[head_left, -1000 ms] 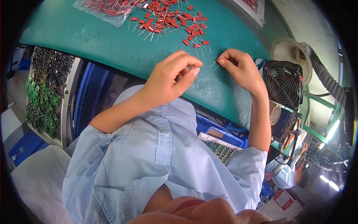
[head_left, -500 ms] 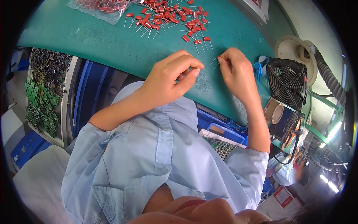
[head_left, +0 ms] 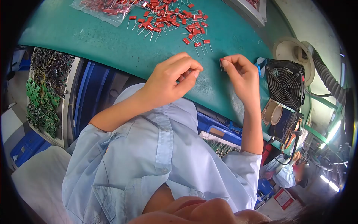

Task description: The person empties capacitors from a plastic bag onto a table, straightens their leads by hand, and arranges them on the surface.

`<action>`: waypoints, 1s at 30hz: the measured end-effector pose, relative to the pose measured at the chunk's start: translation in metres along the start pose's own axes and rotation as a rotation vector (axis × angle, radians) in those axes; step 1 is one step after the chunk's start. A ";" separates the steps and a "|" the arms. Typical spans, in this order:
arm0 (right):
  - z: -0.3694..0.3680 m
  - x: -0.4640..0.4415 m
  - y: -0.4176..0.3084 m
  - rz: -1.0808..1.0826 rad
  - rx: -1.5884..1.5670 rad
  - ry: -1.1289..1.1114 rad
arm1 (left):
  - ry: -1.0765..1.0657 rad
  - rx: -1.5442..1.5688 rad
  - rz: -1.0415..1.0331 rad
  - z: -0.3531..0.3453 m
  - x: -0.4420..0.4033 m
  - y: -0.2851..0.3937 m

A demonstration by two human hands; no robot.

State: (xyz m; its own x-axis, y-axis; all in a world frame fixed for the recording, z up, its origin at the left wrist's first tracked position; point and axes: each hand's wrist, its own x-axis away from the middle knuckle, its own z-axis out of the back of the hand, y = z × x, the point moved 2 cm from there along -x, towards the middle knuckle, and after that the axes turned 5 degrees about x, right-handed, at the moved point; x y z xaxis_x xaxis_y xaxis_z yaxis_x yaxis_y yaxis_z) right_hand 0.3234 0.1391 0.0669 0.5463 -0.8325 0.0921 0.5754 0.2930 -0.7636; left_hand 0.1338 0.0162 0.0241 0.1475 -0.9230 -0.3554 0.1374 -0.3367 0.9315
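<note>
My left hand [head_left: 170, 77] is held over the front edge of the green table [head_left: 108, 52], its fingers curled and thumb near the index fingertip. Whatever is between them, if anything, is hidden. To its right, my right hand [head_left: 243, 76] pinches a red component [head_left: 222, 60] between thumb and index finger; its thin leads point down. The two hands are apart. Beyond them lies a loose pile of red components [head_left: 194, 31] with metal leads, and beside it a clear plastic bag [head_left: 110, 13] of similar red parts.
A black fan [head_left: 285, 83] stands at the right beside a beige funnel [head_left: 292, 54] with a grey hose [head_left: 328, 74]. Left below the table is a tray of green circuit boards [head_left: 41, 104]. Another board tray [head_left: 223, 148] sits beneath the table. A person [head_left: 285, 175] is in the right background.
My right hand has turned and lifted slightly, and the red component's leads have swung from pointing down-left to pointing down. My left hand has barely moved.
</note>
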 end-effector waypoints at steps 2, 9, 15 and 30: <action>0.003 0.002 0.004 -0.141 -0.251 -0.063 | -0.008 -0.007 0.004 0.000 0.000 0.000; 0.002 0.002 0.007 -0.172 -0.378 -0.098 | 0.010 -0.013 -0.031 -0.004 -0.001 -0.001; 0.011 -0.027 0.006 -0.080 -0.275 -0.058 | -0.007 -0.030 -0.007 -0.001 -0.002 0.003; 0.004 -0.103 -0.010 0.329 0.065 -0.174 | -0.045 -0.028 -0.094 -0.002 -0.001 -0.002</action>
State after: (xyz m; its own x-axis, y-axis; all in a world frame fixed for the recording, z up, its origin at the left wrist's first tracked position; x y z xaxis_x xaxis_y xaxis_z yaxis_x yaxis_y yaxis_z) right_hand 0.2635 0.2241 0.0676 0.8003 -0.5983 -0.0399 0.3863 0.5653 -0.7288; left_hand 0.1351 0.0181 0.0219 0.0886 -0.8952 -0.4367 0.1755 -0.4175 0.8916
